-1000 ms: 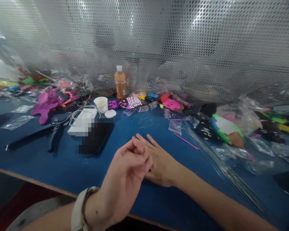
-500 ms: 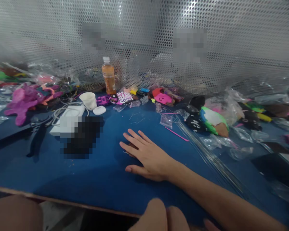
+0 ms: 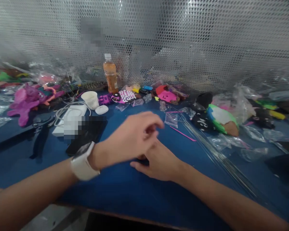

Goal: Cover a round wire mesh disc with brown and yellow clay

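My left hand [image 3: 137, 134], wearing a smartwatch with a white band [image 3: 85, 162], is raised across my right hand. Its fingers are loosely curled, with a gap between forefinger and thumb, and I see nothing in it; motion blurs it a little. Beneath it, my right hand [image 3: 165, 162] lies palm down and flat on the blue tabletop [image 3: 115, 192], its thumb stretched out. The other right fingers are mostly covered by the left hand, and whatever is under the palm is hidden.
Thin metal wires [image 3: 214, 152] and a pink strip [image 3: 183, 133] lie to the right. Pliers-like cutters [image 3: 39, 133], a black phone [image 3: 93, 131], a white box [image 3: 71, 117] and a paper cup [image 3: 90, 100] are left. A drink bottle [image 3: 110, 75] stands before the perforated metal wall [image 3: 144, 41].
My left hand has come up from the table's front edge and crossed over my right hand, covering its fingers. The right hand stays down on the tabletop. The view has shifted slightly.
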The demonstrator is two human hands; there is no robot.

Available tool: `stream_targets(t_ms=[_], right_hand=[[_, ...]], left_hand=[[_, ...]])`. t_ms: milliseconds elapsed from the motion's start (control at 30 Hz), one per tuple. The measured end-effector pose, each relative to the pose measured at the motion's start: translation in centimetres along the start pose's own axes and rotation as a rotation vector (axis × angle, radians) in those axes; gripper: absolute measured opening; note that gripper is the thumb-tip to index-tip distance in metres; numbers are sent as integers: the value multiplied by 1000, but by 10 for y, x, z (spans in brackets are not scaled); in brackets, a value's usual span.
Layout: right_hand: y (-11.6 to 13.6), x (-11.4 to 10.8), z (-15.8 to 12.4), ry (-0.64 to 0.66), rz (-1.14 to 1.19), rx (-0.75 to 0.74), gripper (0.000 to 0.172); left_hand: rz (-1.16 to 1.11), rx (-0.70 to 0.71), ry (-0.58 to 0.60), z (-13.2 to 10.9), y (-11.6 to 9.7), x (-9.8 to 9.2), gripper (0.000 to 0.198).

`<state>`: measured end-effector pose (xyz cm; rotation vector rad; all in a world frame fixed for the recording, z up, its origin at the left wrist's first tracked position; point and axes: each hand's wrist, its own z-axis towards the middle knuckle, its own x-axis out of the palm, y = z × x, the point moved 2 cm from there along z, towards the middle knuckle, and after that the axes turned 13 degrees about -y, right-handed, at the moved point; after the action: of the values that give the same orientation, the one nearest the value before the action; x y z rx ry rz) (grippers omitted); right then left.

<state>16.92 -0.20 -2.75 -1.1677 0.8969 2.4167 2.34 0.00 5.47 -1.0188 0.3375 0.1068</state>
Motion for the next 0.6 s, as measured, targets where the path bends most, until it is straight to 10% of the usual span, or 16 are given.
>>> stream_targets(t_ms=[200, 333, 600], right_hand=[[14, -19, 5, 7, -90, 87, 31], [4, -32, 2, -37, 203, 401, 10], [-21, -31, -8, -91, 814, 730, 29]], left_hand=[[-499, -376, -198, -2, 72, -13, 14], [-777, -490, -202, -12, 83, 1, 17], [-740, -504, -99, -18, 87, 9, 19]])
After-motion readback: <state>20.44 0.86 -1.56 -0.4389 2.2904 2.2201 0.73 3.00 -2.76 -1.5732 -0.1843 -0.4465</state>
